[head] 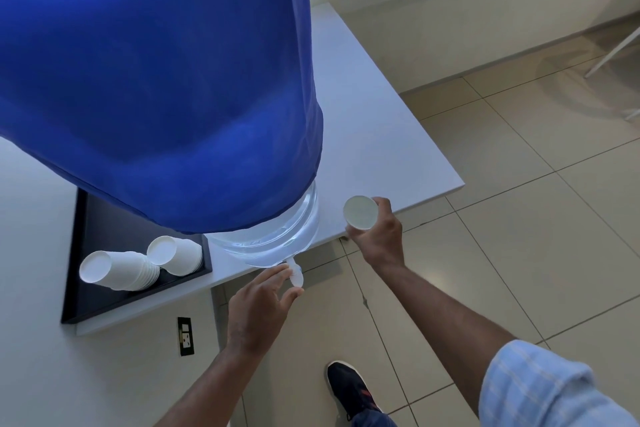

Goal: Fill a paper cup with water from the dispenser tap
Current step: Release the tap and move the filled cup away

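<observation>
A big water bottle under a blue cloth cover (pixel 156 80) stands on a white table (pixel 374 135); its clear lower part (pixel 277 239) juts over the front edge. A small white tap (pixel 296 274) sticks out below it. My left hand (pixel 259 312) reaches up to the tap, with fingertips and thumb around it. My right hand (pixel 379 237) holds a white paper cup (pixel 360 212) to the right of the tap, beside the table's edge, its round face turned toward me. No water is seen flowing.
A black tray (pixel 97 302) on the table holds two stacks of white paper cups (pixel 121 270) lying on their sides. A wall socket (pixel 186 336) sits below the table edge. Tiled floor (pixel 502 218) spreads to the right; my dark shoe (pixel 349 388) stands on it.
</observation>
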Action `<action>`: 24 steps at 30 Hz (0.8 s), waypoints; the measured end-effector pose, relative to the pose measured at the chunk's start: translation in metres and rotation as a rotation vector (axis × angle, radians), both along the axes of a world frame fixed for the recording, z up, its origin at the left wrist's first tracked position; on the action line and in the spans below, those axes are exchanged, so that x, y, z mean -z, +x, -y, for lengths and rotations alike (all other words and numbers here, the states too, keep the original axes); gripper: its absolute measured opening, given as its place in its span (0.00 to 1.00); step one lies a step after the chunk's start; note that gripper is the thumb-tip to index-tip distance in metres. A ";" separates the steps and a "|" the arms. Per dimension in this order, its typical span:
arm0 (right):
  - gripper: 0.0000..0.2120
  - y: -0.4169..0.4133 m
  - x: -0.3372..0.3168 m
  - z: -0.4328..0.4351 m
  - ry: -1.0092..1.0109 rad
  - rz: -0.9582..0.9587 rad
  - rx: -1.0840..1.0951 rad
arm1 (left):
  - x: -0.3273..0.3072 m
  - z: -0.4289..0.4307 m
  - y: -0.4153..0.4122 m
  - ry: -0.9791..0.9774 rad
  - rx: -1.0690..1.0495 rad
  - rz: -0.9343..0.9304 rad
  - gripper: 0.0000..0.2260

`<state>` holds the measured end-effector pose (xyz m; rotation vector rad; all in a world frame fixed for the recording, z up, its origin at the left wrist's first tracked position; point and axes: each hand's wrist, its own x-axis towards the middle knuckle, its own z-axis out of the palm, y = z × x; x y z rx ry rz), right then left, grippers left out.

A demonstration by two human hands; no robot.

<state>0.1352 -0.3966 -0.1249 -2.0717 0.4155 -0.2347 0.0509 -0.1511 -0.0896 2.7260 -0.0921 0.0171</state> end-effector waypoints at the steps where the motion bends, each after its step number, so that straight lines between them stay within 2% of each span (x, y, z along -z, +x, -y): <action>1: 0.33 0.007 -0.001 0.001 0.001 0.004 0.001 | 0.000 0.000 0.000 -0.004 -0.004 -0.007 0.19; 10: 0.32 0.054 -0.001 0.003 0.002 -0.009 0.003 | 0.001 -0.003 0.002 0.040 0.023 -0.005 0.18; 24: 0.32 0.067 0.013 0.004 -0.013 -0.077 -0.037 | -0.002 -0.003 0.000 -0.001 0.000 -0.021 0.17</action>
